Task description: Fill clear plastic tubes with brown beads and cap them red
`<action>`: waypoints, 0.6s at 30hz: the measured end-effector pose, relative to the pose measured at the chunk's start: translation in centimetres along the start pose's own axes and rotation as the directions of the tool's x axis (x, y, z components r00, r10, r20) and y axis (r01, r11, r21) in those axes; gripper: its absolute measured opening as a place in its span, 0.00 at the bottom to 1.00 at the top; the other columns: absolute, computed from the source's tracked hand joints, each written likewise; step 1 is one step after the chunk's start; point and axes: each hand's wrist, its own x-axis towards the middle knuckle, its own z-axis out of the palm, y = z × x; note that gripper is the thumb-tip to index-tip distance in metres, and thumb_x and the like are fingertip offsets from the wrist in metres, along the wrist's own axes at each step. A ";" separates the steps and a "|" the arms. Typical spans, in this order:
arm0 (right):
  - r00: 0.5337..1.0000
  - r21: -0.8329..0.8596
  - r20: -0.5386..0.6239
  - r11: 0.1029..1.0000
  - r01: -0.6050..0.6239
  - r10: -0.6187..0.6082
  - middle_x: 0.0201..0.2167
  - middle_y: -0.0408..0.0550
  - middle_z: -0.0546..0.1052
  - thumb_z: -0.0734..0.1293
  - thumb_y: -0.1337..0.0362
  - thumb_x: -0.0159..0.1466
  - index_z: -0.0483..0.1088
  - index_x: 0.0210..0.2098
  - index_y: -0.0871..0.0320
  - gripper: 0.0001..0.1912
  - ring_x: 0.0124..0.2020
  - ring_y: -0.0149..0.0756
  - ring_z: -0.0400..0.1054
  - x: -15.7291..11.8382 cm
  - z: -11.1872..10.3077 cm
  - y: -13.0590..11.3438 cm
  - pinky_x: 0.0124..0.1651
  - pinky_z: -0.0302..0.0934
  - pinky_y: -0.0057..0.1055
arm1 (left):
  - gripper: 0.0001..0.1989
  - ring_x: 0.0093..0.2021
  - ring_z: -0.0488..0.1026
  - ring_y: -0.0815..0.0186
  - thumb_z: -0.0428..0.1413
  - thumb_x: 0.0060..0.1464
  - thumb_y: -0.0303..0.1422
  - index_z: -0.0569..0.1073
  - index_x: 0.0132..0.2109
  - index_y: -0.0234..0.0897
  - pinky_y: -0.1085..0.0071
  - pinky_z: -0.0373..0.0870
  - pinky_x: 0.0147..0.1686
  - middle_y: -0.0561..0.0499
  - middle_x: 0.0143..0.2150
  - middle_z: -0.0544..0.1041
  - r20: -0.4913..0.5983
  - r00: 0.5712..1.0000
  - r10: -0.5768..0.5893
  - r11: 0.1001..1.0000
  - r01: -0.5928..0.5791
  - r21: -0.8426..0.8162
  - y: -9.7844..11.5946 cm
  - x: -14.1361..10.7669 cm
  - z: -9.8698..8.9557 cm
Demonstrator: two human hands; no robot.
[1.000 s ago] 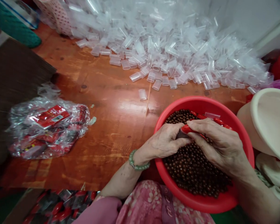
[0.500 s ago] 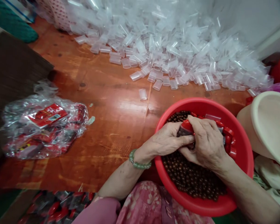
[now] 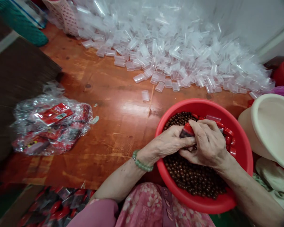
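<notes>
Over a red basin (image 3: 164, 126), my left hand (image 3: 170, 142) is closed around a small clear container with dark contents and a red cap (image 3: 188, 128). My right hand (image 3: 207, 143) wraps round the same container from the other side, its fingers at the red cap and partly hiding it. Brown round balls (image 3: 194, 178) fill the lower and left part of the basin. Red caps (image 3: 229, 135) and a clear tube (image 3: 213, 118) lie at its upper right, behind my right hand.
Clear plastic tubes (image 3: 170, 56) are heaped along the back of the wooden table (image 3: 113, 119). One tube (image 3: 145, 95) lies apart. A plastic bag of red packs (image 3: 54, 126) sits left, a cream bucket (image 3: 254, 126) right. Red-capped containers (image 3: 59, 205) lie below the table edge.
The view has shifted slightly, so the bag appears further right and the basin a little further left. Both hands stay on the container, with the fingers only slightly moved.
</notes>
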 end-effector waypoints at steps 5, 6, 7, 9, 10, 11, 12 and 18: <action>0.999 0.032 -0.029 0.999 -0.012 0.013 0.39 0.62 0.77 0.66 0.62 0.61 0.58 0.62 0.73 0.34 0.36 0.47 0.72 0.0 -0.2 0.3 0.39 0.68 0.43 | 0.24 0.26 0.61 0.74 0.71 0.39 0.46 0.71 0.26 0.32 0.74 0.58 0.30 0.56 0.24 0.68 -0.080 0.995 0.061 0.994 -0.068 -0.083 -0.2 -0.1 1.1; 0.999 0.051 -0.030 0.998 -0.026 0.028 0.41 0.61 0.77 0.67 0.63 0.60 0.58 0.62 0.72 0.34 0.38 0.47 0.72 0.1 -0.3 0.4 0.39 0.68 0.42 | 0.23 0.26 0.62 0.74 0.71 0.38 0.46 0.72 0.26 0.31 0.74 0.59 0.30 0.55 0.24 0.69 -0.089 0.994 0.067 0.991 -0.076 -0.106 -0.2 -0.1 1.3; 0.999 0.070 -0.026 0.997 -0.043 0.045 0.42 0.62 0.77 0.68 0.63 0.60 0.58 0.63 0.71 0.34 0.40 0.47 0.72 0.1 -0.3 0.4 0.40 0.67 0.42 | 0.23 0.26 0.64 0.73 0.71 0.39 0.46 0.73 0.26 0.31 0.74 0.61 0.31 0.54 0.25 0.71 -0.106 0.992 0.066 0.987 -0.080 -0.137 -0.1 0.0 1.4; 0.996 0.098 0.007 0.992 -0.084 0.083 0.45 0.63 0.76 0.68 0.63 0.61 0.55 0.64 0.70 0.36 0.44 0.49 0.73 0.0 -0.4 0.4 0.43 0.67 0.43 | 0.23 0.27 0.68 0.71 0.69 0.41 0.48 0.74 0.27 0.32 0.73 0.65 0.32 0.52 0.25 0.73 -0.132 0.991 0.023 0.975 -0.052 -0.216 0.2 0.0 1.7; 0.995 0.106 0.030 0.989 -0.102 0.099 0.47 0.65 0.76 0.68 0.62 0.62 0.54 0.65 0.70 0.37 0.46 0.51 0.72 -0.1 -0.5 0.4 0.44 0.67 0.45 | 0.23 0.26 0.69 0.70 0.67 0.43 0.51 0.74 0.27 0.33 0.72 0.67 0.32 0.51 0.24 0.73 -0.135 0.991 -0.013 0.967 -0.022 -0.253 0.3 0.0 1.8; 0.993 0.114 0.050 0.987 -0.116 0.111 0.48 0.66 0.76 0.68 0.60 0.63 0.52 0.66 0.70 0.38 0.48 0.52 0.72 -0.2 -0.5 0.4 0.45 0.67 0.46 | 0.25 0.25 0.70 0.69 0.64 0.46 0.53 0.75 0.27 0.33 0.71 0.68 0.31 0.51 0.24 0.73 -0.134 0.990 -0.043 0.960 0.004 -0.281 0.4 0.1 1.9; 0.992 0.121 0.060 0.985 -0.122 0.115 0.49 0.67 0.75 0.68 0.58 0.63 0.51 0.67 0.70 0.40 0.49 0.54 0.72 -0.3 -0.6 0.4 0.46 0.67 0.48 | 0.26 0.24 0.70 0.68 0.61 0.49 0.56 0.75 0.27 0.34 0.71 0.69 0.29 0.50 0.23 0.73 -0.127 0.990 -0.064 0.955 0.024 -0.296 0.5 0.2 2.0; 0.993 0.181 0.064 0.977 -0.111 0.101 0.50 0.66 0.75 0.69 0.61 0.63 0.51 0.67 0.67 0.39 0.49 0.55 0.72 -0.9 -1.4 1.0 0.48 0.66 0.50 | 0.23 0.16 0.67 0.69 0.51 0.61 0.50 0.75 0.31 0.36 0.72 0.66 0.20 0.53 0.17 0.70 -0.245 0.969 -0.036 0.946 -0.046 -0.322 0.0 1.5 3.5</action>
